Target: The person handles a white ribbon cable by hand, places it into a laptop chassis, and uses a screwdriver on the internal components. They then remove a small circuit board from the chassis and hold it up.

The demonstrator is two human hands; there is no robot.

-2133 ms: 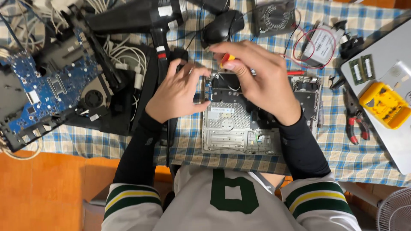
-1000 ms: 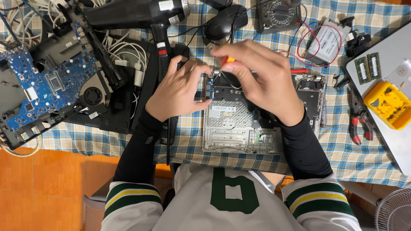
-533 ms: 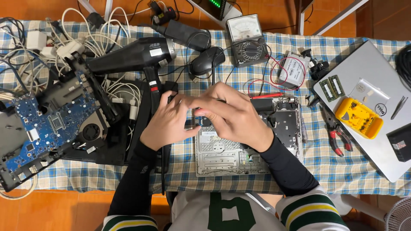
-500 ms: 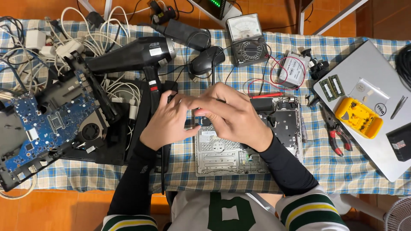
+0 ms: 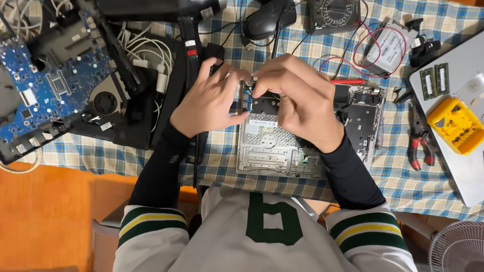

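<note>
A small blue circuit board (image 5: 246, 96), thin and flat with tiny metal contacts, sits pinched between my two hands over the top edge of the opened laptop base (image 5: 275, 146). That base is a silvery metal shell, ribbed and perforated, with a black panel at its far end, lying flat on the checked cloth.

My left hand (image 5: 212, 100) is curled, palm turned inward, fingers narrowed onto the left side of the little board, the thumb raised above. My right hand (image 5: 297, 98) arches over from the other side, knuckles up, fingertips bunched tight on the board's upper right corner; what lies under my palm I cannot tell. Both forearms wear snug black sleeves and come in from below, meeting above the shell.

The table (image 5: 403, 176) is covered in a blue and white plaid cloth, soft and creased. To my left lies a large blue motherboard (image 5: 48, 85) with a round black fan (image 5: 105, 102), beside tangled white cables (image 5: 146, 53). A black heat gun (image 5: 166, 10) lies across the top, a dark mouse (image 5: 269, 19) near it. To my right are red-handled pliers (image 5: 419, 143) and a yellow plastic case (image 5: 456, 125) on a grey laptop lid (image 5: 469, 176). The floor below is orange
</note>
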